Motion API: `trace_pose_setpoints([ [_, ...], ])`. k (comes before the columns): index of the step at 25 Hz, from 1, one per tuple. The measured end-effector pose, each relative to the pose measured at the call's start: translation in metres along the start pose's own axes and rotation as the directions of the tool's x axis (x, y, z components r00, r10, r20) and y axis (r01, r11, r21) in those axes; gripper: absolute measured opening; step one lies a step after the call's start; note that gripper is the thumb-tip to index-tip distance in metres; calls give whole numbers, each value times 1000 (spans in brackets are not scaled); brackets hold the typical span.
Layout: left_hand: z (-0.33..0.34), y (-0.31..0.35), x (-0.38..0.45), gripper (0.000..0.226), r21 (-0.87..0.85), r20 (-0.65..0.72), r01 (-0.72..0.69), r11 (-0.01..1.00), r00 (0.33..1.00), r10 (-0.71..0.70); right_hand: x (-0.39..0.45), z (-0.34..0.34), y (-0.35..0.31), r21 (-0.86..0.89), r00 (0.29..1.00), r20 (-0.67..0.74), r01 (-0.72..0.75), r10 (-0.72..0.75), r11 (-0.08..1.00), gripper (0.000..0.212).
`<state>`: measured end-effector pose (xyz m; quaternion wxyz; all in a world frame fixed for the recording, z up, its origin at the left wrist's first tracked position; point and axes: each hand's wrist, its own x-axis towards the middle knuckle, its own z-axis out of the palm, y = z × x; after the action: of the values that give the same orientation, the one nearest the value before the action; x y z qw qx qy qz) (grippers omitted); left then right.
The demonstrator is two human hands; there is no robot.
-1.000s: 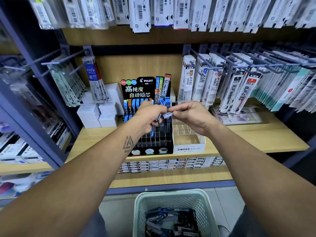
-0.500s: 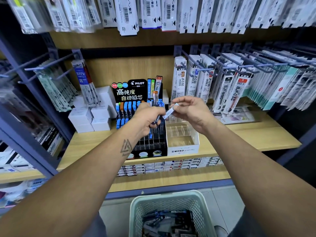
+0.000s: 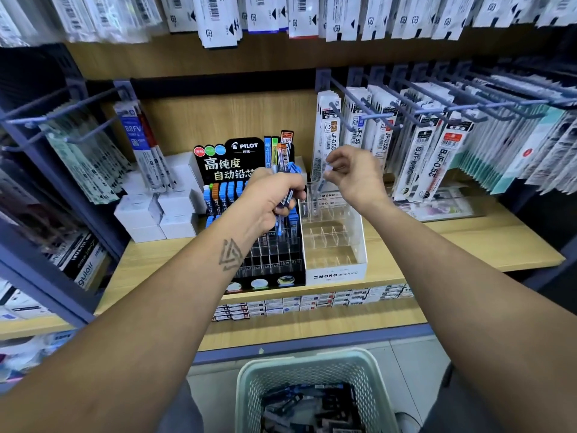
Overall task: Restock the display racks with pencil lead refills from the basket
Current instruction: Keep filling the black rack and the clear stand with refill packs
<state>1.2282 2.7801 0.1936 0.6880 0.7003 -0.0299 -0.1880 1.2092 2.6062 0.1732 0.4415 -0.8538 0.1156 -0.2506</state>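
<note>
Half a second ago the right hand [image 3: 354,179] pinched a single refill tube [image 3: 321,185] close beside the left hand [image 3: 271,200], tube slanted between them. Now the two hands are apart: the right hand has moved rightward and hangs over the back rows of the clear MONO rack [image 3: 334,242], with the tube hanging nearly upright from its thumb and forefinger, lower end at or just inside a rear slot; I cannot tell if it is seated. The left hand has stayed in front of the black PILOT rack [image 3: 268,270], fingers curled round a bundle of lead refills [image 3: 285,195]; their number is too blurred to count.

Readable writing: "PILOT" and "高纯度 自动铅芯" on the black rack's header card, "MONO graph MG" on the white front of the clear rack, just right of the PILOT rack and touching it. Hanging packs right of the MONO rack read "JF-0.5" [image 3: 331,135] and "BJF-0.5" [image 3: 437,164]; a pack left of the PILOT rack reads "BRFV" [image 3: 132,129]. Three coloured dots sit on the header card, three round pictures along the rack's base.

Both racks stand on the wooden shelf [image 3: 468,242]. Below the shelf, nearest the camera, one pale green basket [image 3: 249,385] holds a dark heap of refill packs. White boxes [image 3: 150,214] are stacked left of the PILOT rack.
</note>
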Motion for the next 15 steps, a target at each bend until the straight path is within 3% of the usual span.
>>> trace_pose_setpoints([
  [5, -7, 0, 1, 13, 11, -4, -1, 1000, 1000, 1, -5, 13, 6, -143, 997, 78, 32, -21, 989, 20],
  [15, -9, -2, 0, 23, 34, 22, -1, 999, 1000, 0, -13, 23, 4, -299, 995, 99, 62, -34, 952, 23],
])
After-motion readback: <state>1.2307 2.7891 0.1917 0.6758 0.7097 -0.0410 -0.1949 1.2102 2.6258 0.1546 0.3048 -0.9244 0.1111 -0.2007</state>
